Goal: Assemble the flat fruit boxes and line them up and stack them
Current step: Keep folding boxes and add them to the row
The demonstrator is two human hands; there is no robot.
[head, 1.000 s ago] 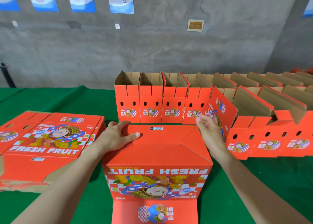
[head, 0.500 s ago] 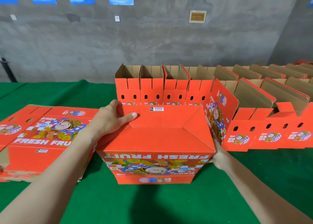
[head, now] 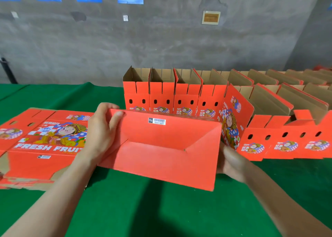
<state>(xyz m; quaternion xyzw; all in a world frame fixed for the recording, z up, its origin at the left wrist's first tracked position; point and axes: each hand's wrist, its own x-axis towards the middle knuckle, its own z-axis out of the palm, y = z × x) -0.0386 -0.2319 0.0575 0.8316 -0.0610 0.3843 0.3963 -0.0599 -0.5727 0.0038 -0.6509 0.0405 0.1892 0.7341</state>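
Observation:
I hold a red fruit box (head: pixel 161 152) in the air over the green table (head: pixel 143 209), its folded bottom with a barcode label turned toward me. My left hand (head: pixel 102 132) grips its upper left corner, fingers curled over the edge. My right hand (head: pixel 231 163) holds its right side, with the fingers hidden behind the box. A pile of flat red boxes (head: pixel 43 143) printed "FRESH FRUIT" lies at the left. A row of assembled open boxes (head: pixel 172 96) stands behind the held box.
More assembled boxes (head: pixel 287 134) with raised flaps run along the right side toward the back right. A grey concrete wall (head: pixel 161 44) with posters stands behind the table. Green cloth shows in front of me and at the far left.
The box has been lifted and tipped so its bottom faces me; its printed front no longer shows. My right hand went from above the box to its right side.

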